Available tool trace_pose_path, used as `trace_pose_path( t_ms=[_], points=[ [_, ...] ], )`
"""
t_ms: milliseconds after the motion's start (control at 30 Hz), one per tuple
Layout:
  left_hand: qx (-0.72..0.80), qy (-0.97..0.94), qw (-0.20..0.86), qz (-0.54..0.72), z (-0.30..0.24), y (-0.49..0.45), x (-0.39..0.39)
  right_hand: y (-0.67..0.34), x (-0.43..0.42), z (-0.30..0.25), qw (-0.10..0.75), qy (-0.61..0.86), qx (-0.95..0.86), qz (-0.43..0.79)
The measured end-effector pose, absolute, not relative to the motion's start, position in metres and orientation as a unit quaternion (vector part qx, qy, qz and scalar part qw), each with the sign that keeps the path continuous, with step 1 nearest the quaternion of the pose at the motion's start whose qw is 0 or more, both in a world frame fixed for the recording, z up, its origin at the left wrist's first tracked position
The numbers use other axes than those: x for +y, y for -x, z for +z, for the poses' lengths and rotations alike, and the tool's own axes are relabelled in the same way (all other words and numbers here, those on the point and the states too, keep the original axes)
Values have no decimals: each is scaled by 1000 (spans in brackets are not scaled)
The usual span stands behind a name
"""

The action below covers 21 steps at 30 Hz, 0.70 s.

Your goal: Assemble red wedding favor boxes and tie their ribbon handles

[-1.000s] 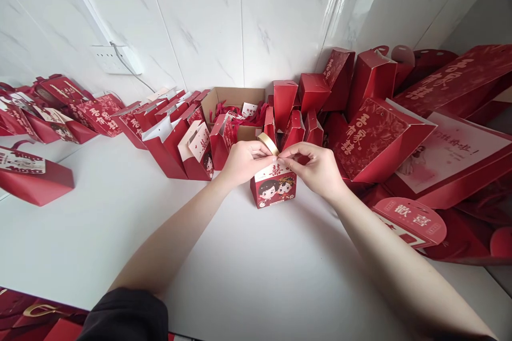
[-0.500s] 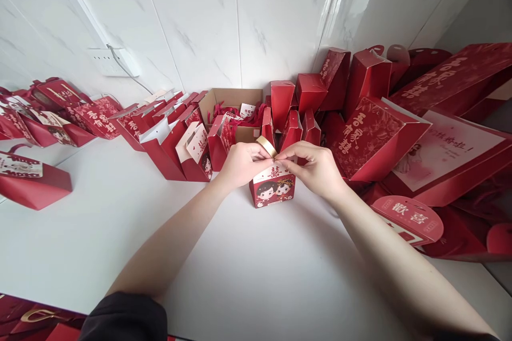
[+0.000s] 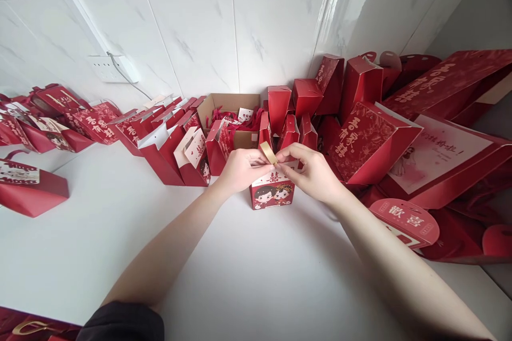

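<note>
A small red and white gift box with two cartoon faces and a red character stands upright on the white table. Over its top edge, a gold ribbon loop sticks up between my hands. My left hand is closed, thumb and fingers pinching at the base of the loop. From the other side my right hand pinches the ribbon, its fingertips almost meeting the left ones. The fingers hide the ribbon's lower part and some of the box top.
Behind my hands stands an open cardboard box holding dark red ribbons and tags. Red gift bags line the left side, and larger red boxes crowd the right. A single red box lies at far left. The tiled wall carries a socket.
The gold loop now stands taller and more tilted between my fingers. My right fingers have parted slightly above the box. The camera view has tipped up a little.
</note>
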<state>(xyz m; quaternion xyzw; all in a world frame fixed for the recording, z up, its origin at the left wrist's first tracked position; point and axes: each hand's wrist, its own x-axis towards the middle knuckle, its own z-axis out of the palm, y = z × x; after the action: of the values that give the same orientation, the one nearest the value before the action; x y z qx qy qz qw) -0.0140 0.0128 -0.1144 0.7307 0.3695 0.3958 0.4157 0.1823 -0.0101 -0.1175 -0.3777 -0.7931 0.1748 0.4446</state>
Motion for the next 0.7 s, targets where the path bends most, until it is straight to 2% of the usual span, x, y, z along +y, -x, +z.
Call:
trace_pose_path(
  t_ms=[300,500,600,700],
  points=[
    [405,-745,384,366,-107,15,11,-189,1,-125,423,342,-830,121],
    [400,-763,385,333,-107,19,12,-196,2,-123,423,307,-827,206],
    [396,-769,388,319,-107,20,13,-202,1,-120,404,310,-817,272],
    [394,-769,390,317,-107,20,12,-205,1,-119,379,323,-819,286]
  ],
)
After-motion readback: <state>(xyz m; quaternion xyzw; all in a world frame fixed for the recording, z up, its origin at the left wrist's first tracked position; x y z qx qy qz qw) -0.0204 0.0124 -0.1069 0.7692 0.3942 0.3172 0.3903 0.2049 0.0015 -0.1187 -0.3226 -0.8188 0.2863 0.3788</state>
